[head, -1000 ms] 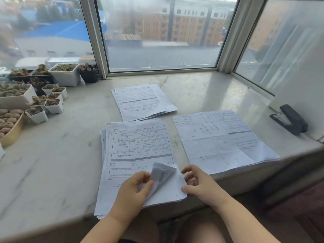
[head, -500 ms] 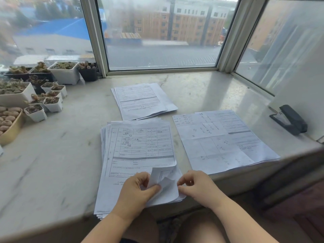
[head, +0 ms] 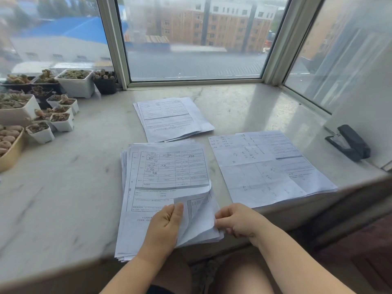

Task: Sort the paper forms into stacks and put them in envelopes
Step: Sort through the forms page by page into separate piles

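Observation:
A thick stack of printed forms [head: 165,172] lies in front of me on the marble sill [head: 63,177]. My left hand [head: 164,227] rests on the stack's lower part and pinches the curled lower right corner of the top sheet. My right hand [head: 238,221] grips the right edge of the sheets just under that corner. A smaller stack of forms [head: 169,118] lies further back. To the right lies a wider spread of forms [head: 265,166], reaching the sill's front edge. No envelope is in view.
Several small white and black pots of succulents [head: 61,122] crowd the sill's left side, with a tan bowl [head: 12,153] at the far left. A black stapler [head: 350,143] sits at the right by a white wall. Windows close off the back.
The top sheet's lower right corner has been lifted higher and curled back by my left hand. My right hand has slid in to the stack's right edge.

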A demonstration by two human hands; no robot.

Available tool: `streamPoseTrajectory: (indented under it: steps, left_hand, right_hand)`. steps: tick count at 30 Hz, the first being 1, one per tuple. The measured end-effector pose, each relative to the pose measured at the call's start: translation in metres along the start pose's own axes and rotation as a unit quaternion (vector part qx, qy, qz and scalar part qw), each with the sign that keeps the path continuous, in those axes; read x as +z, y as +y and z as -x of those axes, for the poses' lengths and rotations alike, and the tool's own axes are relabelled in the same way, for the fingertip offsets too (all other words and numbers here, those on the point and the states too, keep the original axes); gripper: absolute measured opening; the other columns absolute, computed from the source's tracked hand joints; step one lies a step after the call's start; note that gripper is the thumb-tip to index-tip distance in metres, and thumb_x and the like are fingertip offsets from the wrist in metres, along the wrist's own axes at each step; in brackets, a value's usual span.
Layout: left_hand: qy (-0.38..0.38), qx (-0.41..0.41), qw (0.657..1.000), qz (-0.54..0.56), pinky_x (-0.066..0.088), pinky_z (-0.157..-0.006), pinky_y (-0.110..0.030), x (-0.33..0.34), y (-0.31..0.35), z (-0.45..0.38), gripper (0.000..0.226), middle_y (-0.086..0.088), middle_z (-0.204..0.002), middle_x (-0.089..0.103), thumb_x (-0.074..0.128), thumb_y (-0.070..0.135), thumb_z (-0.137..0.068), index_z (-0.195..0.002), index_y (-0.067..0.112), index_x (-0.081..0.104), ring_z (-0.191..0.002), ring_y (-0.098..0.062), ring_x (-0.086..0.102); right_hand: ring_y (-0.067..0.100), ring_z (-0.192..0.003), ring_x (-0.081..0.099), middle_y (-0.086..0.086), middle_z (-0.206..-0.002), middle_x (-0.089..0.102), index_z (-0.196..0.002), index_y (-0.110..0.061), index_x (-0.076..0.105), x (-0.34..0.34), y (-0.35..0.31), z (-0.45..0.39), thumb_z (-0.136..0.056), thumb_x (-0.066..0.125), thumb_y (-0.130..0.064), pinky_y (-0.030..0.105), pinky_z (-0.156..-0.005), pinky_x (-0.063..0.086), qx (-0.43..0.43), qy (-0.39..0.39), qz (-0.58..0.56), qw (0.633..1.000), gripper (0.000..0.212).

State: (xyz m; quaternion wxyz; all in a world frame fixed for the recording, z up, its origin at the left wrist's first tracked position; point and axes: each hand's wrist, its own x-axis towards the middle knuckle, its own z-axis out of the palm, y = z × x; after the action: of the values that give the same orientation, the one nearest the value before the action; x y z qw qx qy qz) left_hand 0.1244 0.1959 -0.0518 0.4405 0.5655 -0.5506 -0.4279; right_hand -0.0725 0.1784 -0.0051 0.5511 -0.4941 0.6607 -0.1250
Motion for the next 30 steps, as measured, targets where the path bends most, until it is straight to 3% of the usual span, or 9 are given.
streamPoseTrajectory:
  steps: [7, 9, 11, 14, 16, 19, 21, 26, 30]
  left_hand:
    - [-0.010, 0.011, 1.000, -0.017, 0.026, -0.058, -0.024, 0.001, 0.000, 0.000, 0.042, 0.009, -0.050, 0.032, 0.043, 0.050, -0.085, -0.054, 0.023, 0.031, -0.051, -0.007, 0.032]
    - [-0.022, 0.015, 1.000, -0.004, 0.035, -0.069, -0.025, 0.002, -0.003, 0.000, 0.049, 0.006, -0.052, 0.035, 0.046, 0.057, -0.083, -0.059, 0.015, 0.036, -0.053, -0.009, 0.035]
    - [-0.037, 0.022, 0.999, -0.007, 0.043, -0.092, -0.035, 0.001, -0.006, 0.000, 0.052, -0.008, -0.063, 0.057, 0.045, 0.063, -0.078, -0.069, 0.013, 0.057, -0.063, -0.018, 0.052]
    - [-0.055, 0.030, 0.998, -0.014, 0.037, -0.107, -0.045, -0.001, -0.002, 0.002, 0.041, 0.005, -0.085, 0.070, 0.045, 0.062, -0.074, -0.093, 0.033, 0.067, -0.084, -0.009, 0.062]
    - [-0.068, 0.031, 0.997, -0.006, 0.036, -0.108, -0.044, -0.003, 0.002, 0.003, 0.037, 0.015, -0.088, 0.071, 0.046, 0.062, -0.073, -0.097, 0.042, 0.065, -0.089, -0.004, 0.062]
    - [-0.074, 0.045, 0.995, -0.045, 0.036, -0.105, -0.035, -0.006, 0.003, 0.004, 0.043, 0.012, -0.083, 0.067, 0.053, 0.061, -0.070, -0.086, 0.024, 0.066, -0.087, -0.006, 0.060]
    - [-0.084, 0.077, 0.988, -0.105, 0.030, -0.104, -0.026, -0.008, 0.004, 0.006, 0.036, 0.009, -0.080, 0.061, 0.057, 0.061, -0.068, -0.076, 0.026, 0.059, -0.086, -0.007, 0.056]
    - [-0.119, 0.154, 0.964, -0.180, 0.038, -0.091, -0.024, -0.009, 0.001, 0.005, 0.033, 0.020, -0.092, 0.055, 0.065, 0.059, -0.068, -0.090, 0.035, 0.057, -0.096, -0.003, 0.049]
    - [-0.105, 0.186, 0.958, -0.194, 0.040, -0.089, -0.025, -0.010, -0.002, 0.008, 0.021, 0.023, -0.095, 0.057, 0.058, 0.050, -0.081, -0.097, 0.037, 0.060, -0.097, -0.002, 0.050]
  right_hand:
    - [0.008, -0.049, 0.038, -0.006, -0.050, 0.056, -0.074, -0.016, 0.071, 0.001, 0.001, 0.000, -0.083, 0.074, -0.015, 0.017, -0.043, 0.025, 0.014, -0.006, -0.035, 0.999, 0.009]
    - [0.006, -0.047, 0.040, -0.007, -0.051, 0.057, -0.079, -0.014, 0.072, 0.000, 0.001, 0.001, -0.084, 0.073, -0.017, 0.015, -0.042, 0.025, 0.012, -0.009, -0.043, 0.999, 0.005]
    - [0.006, -0.047, 0.039, -0.007, -0.050, 0.056, -0.077, -0.015, 0.071, 0.000, 0.000, 0.002, -0.084, 0.074, -0.017, 0.015, -0.042, 0.024, 0.010, -0.009, -0.046, 0.999, 0.008]
    - [0.006, -0.044, 0.038, -0.007, -0.047, 0.054, -0.074, -0.015, 0.069, 0.000, -0.004, 0.003, -0.083, 0.073, -0.016, 0.016, -0.042, 0.023, 0.007, -0.005, -0.042, 0.999, 0.010]
    - [0.007, -0.043, 0.035, -0.008, -0.043, 0.051, -0.074, -0.014, 0.068, 0.000, -0.007, 0.004, -0.084, 0.072, -0.016, 0.018, -0.042, 0.023, 0.005, 0.000, -0.034, 0.999, 0.011]
    - [0.008, -0.043, 0.034, -0.008, -0.043, 0.050, -0.072, -0.016, 0.067, 0.000, -0.013, 0.007, -0.085, 0.070, -0.017, 0.019, -0.043, 0.025, -0.001, 0.005, -0.016, 1.000, 0.014]
    - [0.006, -0.041, 0.036, -0.007, -0.047, 0.053, -0.069, -0.017, 0.068, 0.000, -0.018, 0.009, -0.084, 0.070, -0.017, 0.017, -0.044, 0.027, -0.006, 0.014, 0.001, 1.000, 0.015]
    - [0.004, -0.042, 0.037, -0.009, -0.051, 0.056, -0.066, -0.019, 0.070, -0.003, -0.028, 0.012, -0.083, 0.071, -0.023, 0.018, -0.047, 0.029, -0.016, 0.031, 0.049, 0.998, 0.018]
    - [0.012, -0.044, 0.030, -0.001, -0.068, 0.070, -0.090, -0.005, 0.070, -0.004, -0.038, 0.013, -0.088, 0.054, -0.020, 0.021, -0.045, 0.027, -0.002, 0.018, 0.027, 0.999, 0.023]
